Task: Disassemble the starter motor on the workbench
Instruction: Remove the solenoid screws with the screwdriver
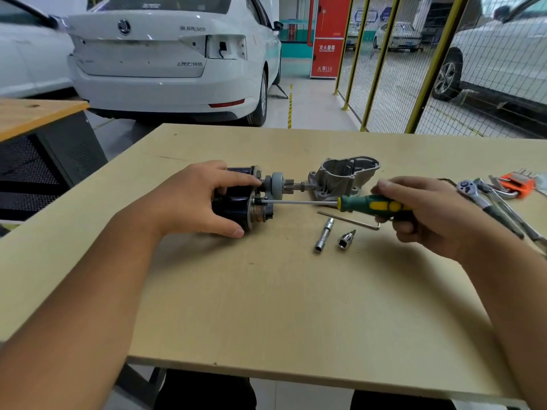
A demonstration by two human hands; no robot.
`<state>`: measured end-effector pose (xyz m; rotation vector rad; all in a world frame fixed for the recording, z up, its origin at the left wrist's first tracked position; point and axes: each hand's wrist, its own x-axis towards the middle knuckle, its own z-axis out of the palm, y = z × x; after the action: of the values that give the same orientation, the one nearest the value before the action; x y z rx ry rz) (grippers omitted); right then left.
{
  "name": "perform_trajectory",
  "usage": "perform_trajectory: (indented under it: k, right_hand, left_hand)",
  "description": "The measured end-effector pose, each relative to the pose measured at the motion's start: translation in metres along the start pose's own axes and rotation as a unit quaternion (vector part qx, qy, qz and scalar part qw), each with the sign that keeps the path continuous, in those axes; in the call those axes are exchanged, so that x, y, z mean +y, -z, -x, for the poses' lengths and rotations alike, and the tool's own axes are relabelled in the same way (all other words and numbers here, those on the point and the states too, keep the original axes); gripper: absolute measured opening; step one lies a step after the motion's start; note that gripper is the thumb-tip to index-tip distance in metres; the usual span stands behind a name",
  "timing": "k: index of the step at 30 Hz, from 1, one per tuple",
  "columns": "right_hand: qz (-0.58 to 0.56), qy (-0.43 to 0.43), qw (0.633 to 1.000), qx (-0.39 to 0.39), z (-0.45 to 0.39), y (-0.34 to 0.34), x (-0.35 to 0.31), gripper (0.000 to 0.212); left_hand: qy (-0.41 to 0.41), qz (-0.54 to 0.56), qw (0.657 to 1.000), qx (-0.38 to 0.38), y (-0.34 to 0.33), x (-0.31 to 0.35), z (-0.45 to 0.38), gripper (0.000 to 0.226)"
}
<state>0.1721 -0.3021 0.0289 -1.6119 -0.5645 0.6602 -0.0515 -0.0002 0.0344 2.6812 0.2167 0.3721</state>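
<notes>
The black starter motor [233, 202] lies on its side on the workbench [296, 291], its shaft and pinion gear [281, 184] pointing right. My left hand [204, 199] grips the motor body from above. My right hand [429, 211] holds a green and yellow screwdriver [370, 204]. Its long shaft runs left, and the tip touches the motor's end plate. The removed silver nose housing [340, 179] lies just beyond the shaft.
In front of the screwdriver lie an Allen key [349, 219], a long socket [324, 235] and a bit socket [345, 239]. A ratchet [473, 193], other tools and an orange hex key set [516, 184] sit at the right edge. Beyond the bench stands a white car [165, 54].
</notes>
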Motion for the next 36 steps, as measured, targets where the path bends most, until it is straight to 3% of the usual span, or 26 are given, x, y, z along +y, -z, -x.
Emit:
perform_trajectory:
  k: [5, 8, 11, 13, 17, 22, 26, 29, 31, 33, 36]
  right_hand:
    - [-0.105, 0.062, 0.992, -0.022, -0.003, 0.001, 0.002, 0.040]
    - [-0.076, 0.049, 0.996, -0.015, -0.001, -0.004, 0.001, 0.023]
    - [-0.019, 0.017, 1.000, 0.006, 0.000, -0.003, -0.001, 0.031]
    - [-0.055, 0.034, 0.998, -0.013, 0.000, 0.001, -0.002, 0.023]
    - [-0.148, 0.058, 0.986, -0.052, 0.000, 0.003, -0.002, 0.046]
    - [-0.053, 0.004, 0.999, 0.004, 0.001, -0.003, -0.005, 0.041]
    - [-0.106, 0.032, 0.993, -0.030, -0.002, 0.003, -0.003, 0.028]
    - [-0.153, 0.051, 0.986, -0.038, -0.003, 0.004, -0.001, 0.037]
    - [-0.114, 0.036, 0.992, -0.031, -0.001, -0.001, -0.002, 0.027]
    - [-0.056, 0.008, 0.998, 0.006, 0.001, -0.002, -0.003, 0.038]
    - [-0.077, 0.009, 0.997, -0.008, 0.000, 0.000, -0.003, 0.029]
  left_hand:
    - [-0.010, 0.004, 1.000, 0.024, 0.000, 0.003, 0.002, 0.088]
    - [-0.006, -0.001, 0.999, 0.034, 0.001, 0.004, 0.003, 0.086]
    - [0.001, -0.028, 0.999, 0.024, 0.003, 0.007, 0.003, 0.081]
    - [0.001, -0.048, 0.999, 0.012, 0.004, 0.007, 0.003, 0.077]
    - [0.000, -0.098, 0.995, -0.009, 0.004, 0.007, 0.003, 0.067]
    - [0.004, -0.134, 0.991, -0.021, 0.003, 0.010, 0.002, 0.059]
    - [0.005, -0.142, 0.990, -0.026, 0.003, 0.011, 0.003, 0.058]
    - [0.003, -0.129, 0.991, -0.022, 0.003, 0.011, 0.003, 0.058]
    - [0.000, -0.122, 0.992, -0.022, 0.003, 0.011, 0.003, 0.057]
    - [-0.004, -0.113, 0.993, -0.022, 0.003, 0.009, 0.002, 0.056]
    - [-0.006, -0.072, 0.997, -0.014, 0.002, 0.005, 0.002, 0.062]
